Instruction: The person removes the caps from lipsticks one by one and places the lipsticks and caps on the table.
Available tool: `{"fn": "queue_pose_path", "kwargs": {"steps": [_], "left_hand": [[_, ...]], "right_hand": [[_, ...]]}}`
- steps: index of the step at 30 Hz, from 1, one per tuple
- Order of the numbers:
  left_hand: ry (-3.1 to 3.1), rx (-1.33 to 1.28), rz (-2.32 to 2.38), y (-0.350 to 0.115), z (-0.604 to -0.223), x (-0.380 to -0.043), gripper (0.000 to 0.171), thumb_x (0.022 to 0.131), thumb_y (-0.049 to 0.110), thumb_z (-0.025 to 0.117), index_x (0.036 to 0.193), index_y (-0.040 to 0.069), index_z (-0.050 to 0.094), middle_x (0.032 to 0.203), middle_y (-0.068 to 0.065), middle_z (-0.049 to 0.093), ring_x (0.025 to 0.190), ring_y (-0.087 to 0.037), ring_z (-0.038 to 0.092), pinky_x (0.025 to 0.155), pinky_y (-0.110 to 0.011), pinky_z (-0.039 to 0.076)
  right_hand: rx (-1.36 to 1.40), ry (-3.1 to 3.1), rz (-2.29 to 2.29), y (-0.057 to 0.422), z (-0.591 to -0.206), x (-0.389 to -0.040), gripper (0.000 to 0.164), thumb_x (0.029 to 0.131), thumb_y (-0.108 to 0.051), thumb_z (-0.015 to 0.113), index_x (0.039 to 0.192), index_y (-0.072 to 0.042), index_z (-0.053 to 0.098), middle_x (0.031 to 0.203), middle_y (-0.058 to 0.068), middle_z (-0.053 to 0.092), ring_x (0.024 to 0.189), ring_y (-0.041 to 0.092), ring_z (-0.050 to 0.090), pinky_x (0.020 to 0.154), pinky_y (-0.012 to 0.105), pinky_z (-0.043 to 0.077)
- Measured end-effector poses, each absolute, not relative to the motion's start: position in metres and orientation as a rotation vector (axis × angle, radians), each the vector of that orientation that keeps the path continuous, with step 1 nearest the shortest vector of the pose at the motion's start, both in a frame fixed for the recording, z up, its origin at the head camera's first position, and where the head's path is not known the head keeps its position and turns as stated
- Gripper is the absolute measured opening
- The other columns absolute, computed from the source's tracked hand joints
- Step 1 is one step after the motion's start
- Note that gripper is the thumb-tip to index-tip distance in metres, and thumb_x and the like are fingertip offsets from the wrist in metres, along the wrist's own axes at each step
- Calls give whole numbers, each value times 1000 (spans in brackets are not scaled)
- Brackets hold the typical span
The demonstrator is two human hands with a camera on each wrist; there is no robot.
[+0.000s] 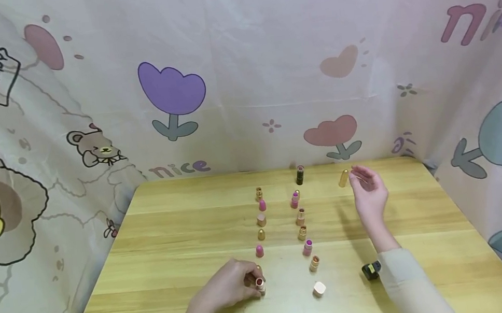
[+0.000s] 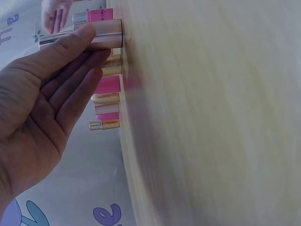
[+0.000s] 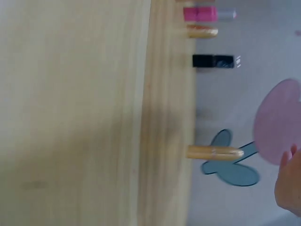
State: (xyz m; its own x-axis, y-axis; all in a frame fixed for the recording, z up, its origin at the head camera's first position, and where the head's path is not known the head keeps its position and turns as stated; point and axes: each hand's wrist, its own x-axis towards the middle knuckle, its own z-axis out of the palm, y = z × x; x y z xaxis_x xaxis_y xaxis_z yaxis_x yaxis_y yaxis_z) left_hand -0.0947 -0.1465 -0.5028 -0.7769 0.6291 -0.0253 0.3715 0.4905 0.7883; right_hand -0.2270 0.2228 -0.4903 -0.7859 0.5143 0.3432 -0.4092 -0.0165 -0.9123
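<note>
My left hand (image 1: 229,286) pinches an uncapped rose-gold lipstick tube (image 1: 260,286) at the near end of the left row. In the left wrist view that tube (image 2: 107,35) stands upright with its base on the table, between thumb and fingers. My right hand (image 1: 370,191) hovers at the far right, fingers loosely bent and holding nothing. Just left of it stands a closed gold lipstick (image 1: 343,178). From the right wrist view, a gap separates the fingers from this gold lipstick (image 3: 214,152).
Lipstick parts form two rows, with pink caps (image 1: 260,251), a gold cap (image 1: 261,234) and open tubes (image 1: 302,232). A black tube (image 1: 300,175) stands at the back. A pale square cap (image 1: 319,289) is in front, a black-and-yellow item (image 1: 371,270) beside my right sleeve.
</note>
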Motion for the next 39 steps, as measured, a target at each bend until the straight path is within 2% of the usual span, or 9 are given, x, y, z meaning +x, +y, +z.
{"fn": "queue_pose_path", "kwargs": {"steps": [4, 9, 13, 16, 19, 24, 28, 33, 39], "left_hand": [[2431, 841, 1177, -146, -503, -95, 24, 78, 0, 88, 91, 15, 74, 85, 15, 70, 79, 3, 66, 74, -14, 59], [2426, 837, 1180, -146, -503, -94, 24, 78, -1, 88, 91, 14, 74, 85, 15, 70, 80, 3, 66, 74, -14, 59], [2442, 837, 1168, -146, -502, -94, 24, 78, 0, 88, 91, 14, 74, 85, 15, 70, 79, 3, 66, 74, -14, 59], [2454, 840, 1162, -146, -502, -93, 24, 78, 0, 88, 92, 14, 74, 86, 14, 71, 80, 3, 66, 74, -14, 59], [2469, 846, 1152, -146, -502, -92, 25, 78, 0, 88, 93, 14, 74, 86, 15, 71, 80, 3, 66, 75, -14, 59], [2496, 862, 1124, -147, -502, -90, 25, 79, 2, 89, 94, 15, 74, 87, 15, 71, 82, 4, 65, 78, -16, 59], [2505, 862, 1124, -149, -503, -89, 26, 79, 4, 89, 97, 14, 74, 89, 14, 72, 83, 3, 66, 79, -19, 60], [2452, 824, 1187, -153, -504, -88, 33, 76, 4, 90, 103, 7, 74, 91, 12, 73, 85, 1, 68, 82, -20, 61], [2440, 806, 1236, -160, -499, -86, 35, 75, 5, 90, 106, 9, 73, 95, 8, 76, 88, -6, 72, 82, -23, 62]], "right_hand": [[-232, -1654, 1840, 232, -501, -248, 41, 94, 4, 69, 133, 12, 59, 133, 28, 64, 120, 26, 62, 109, 30, 51], [-421, -1837, 1832, 239, -507, -265, 49, 96, -2, 68, 142, 4, 55, 144, 20, 60, 132, 28, 56, 115, 34, 46], [-466, -2000, 1827, 241, -509, -273, 49, 98, -4, 66, 144, 4, 53, 147, 22, 57, 137, 33, 53, 118, 39, 44], [-469, -2099, 1816, 242, -512, -278, 45, 99, -6, 66, 141, 6, 55, 143, 23, 59, 133, 33, 56, 114, 35, 48], [-481, -2174, 1792, 242, -516, -283, 39, 100, -7, 65, 137, 5, 58, 137, 23, 61, 122, 28, 60, 101, 21, 53], [-473, -2228, 1760, 241, -520, -287, 35, 101, -5, 64, 134, 6, 60, 134, 24, 62, 115, 22, 58, 85, 7, 50], [-452, -2251, 1739, 240, -519, -284, 34, 102, -6, 62, 134, 7, 59, 134, 25, 62, 118, 26, 59, 87, 8, 49], [-445, -2263, 1732, 240, -516, -279, 35, 103, -9, 62, 136, 5, 58, 136, 24, 61, 121, 28, 58, 94, 15, 51], [-439, -2215, 1778, 240, -511, -272, 37, 103, -9, 62, 137, 3, 58, 137, 22, 61, 118, 22, 57, 99, 18, 51]]}}
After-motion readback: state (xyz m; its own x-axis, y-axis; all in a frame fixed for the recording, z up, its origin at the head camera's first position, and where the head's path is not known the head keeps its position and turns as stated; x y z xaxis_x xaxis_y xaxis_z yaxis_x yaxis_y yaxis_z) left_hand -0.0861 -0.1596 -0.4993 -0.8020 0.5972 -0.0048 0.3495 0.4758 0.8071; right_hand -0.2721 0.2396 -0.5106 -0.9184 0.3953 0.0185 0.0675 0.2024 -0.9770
